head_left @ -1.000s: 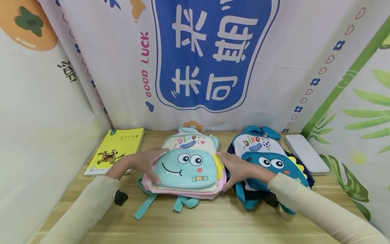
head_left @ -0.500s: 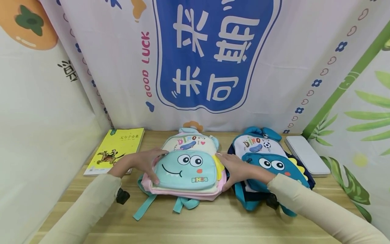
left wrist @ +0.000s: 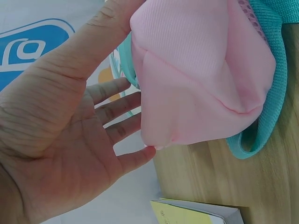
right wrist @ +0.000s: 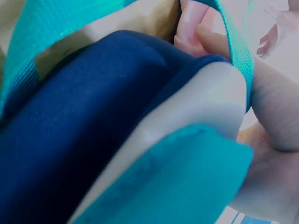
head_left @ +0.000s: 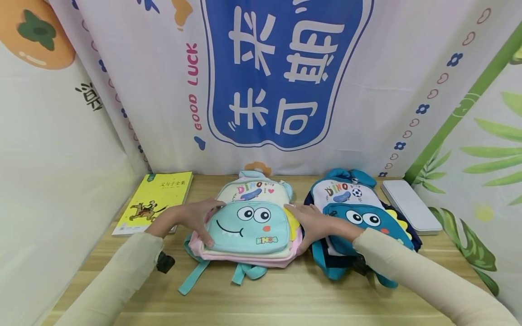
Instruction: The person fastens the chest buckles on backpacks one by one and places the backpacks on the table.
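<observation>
A light-teal and pink child's backpack (head_left: 246,233) with a smiling dinosaur face lies on the wooden table. My left hand (head_left: 196,219) touches its left side. In the left wrist view that hand (left wrist: 79,116) has its fingers spread and fairly straight, with fingertips against the pink side panel (left wrist: 196,88). On the opposite side, my right hand (head_left: 311,224) rests against the yellow spikes and pink edge. Beside it lies a dark-blue and teal dinosaur backpack (head_left: 350,240), which hides part of my right hand (right wrist: 275,102) in the right wrist view.
A yellow book (head_left: 157,201) lies at the table's left. To the right of the blue backpack is a white flat box (head_left: 409,206). Teal straps (head_left: 195,276) trail over the wooden table (head_left: 269,301) toward the front. A printed curtain (head_left: 163,90) hangs behind.
Both hands stay at the sides of the light-teal backpack, with only very slight shifts. The backpacks, book and white box keep their places; the head view sways a little.
</observation>
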Demonstrator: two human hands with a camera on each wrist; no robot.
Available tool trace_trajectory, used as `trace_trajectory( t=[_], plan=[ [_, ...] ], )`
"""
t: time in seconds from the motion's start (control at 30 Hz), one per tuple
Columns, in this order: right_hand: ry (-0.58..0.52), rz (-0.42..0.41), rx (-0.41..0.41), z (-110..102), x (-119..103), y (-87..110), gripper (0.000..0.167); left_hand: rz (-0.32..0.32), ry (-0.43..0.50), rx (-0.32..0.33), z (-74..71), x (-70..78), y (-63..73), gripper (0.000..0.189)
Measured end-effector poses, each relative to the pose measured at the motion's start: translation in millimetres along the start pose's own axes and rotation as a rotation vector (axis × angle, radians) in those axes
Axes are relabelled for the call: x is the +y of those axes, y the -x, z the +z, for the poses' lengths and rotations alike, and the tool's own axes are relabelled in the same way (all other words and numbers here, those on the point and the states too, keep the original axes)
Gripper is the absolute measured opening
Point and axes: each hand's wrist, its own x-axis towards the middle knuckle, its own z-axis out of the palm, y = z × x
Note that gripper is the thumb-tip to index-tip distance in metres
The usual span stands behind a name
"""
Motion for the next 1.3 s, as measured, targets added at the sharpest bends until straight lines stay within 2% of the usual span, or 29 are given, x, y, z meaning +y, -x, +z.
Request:
trace_trajectory(
  t=[0.23, 0.43, 0.57, 0.7, 0.77, 1.03, 1.3],
  plan=[
    [0.002, -0.01, 0.013, -2, -2, -3.0, 0.129, 0.012, -0.021, 0.001, 1.5, -0.9, -2.7, 0.125],
    [-0.076, -0.011, 0.063, -7, -2, -0.1, 0.126, -0.002, -0.021, 0.01, 3.1, -1.0, -3.5, 0.123],
    [-0.12, -0.06, 0.12, -15, -2, 1.5, 0.122, -0.011, -0.024, 0.024, 4.1, -2.1, -2.5, 0.123],
    [-0.223, -0.154, 0.196, -23, 0, 3.1, 0.115, 0.0, -0.033, 0.039, 4.5, -3.4, -1.2, 0.124],
    [-0.281, -0.172, 0.226, -26, 1, 4.5, 0.112, 0.007, -0.038, 0.044, 4.9, -3.9, -1.0, 0.125],
    [-0.459, -0.095, 0.354, -38, -5, 15.7, 0.099, -0.003, -0.034, 0.052, 12.3, 1.0, -5.1, 0.126],
    [-0.529, -0.154, 0.43, -55, -23, 17.5, 0.091, 0.059, -0.008, 0.035, 16.5, 15.9, -5.3, 0.124]
  ],
)
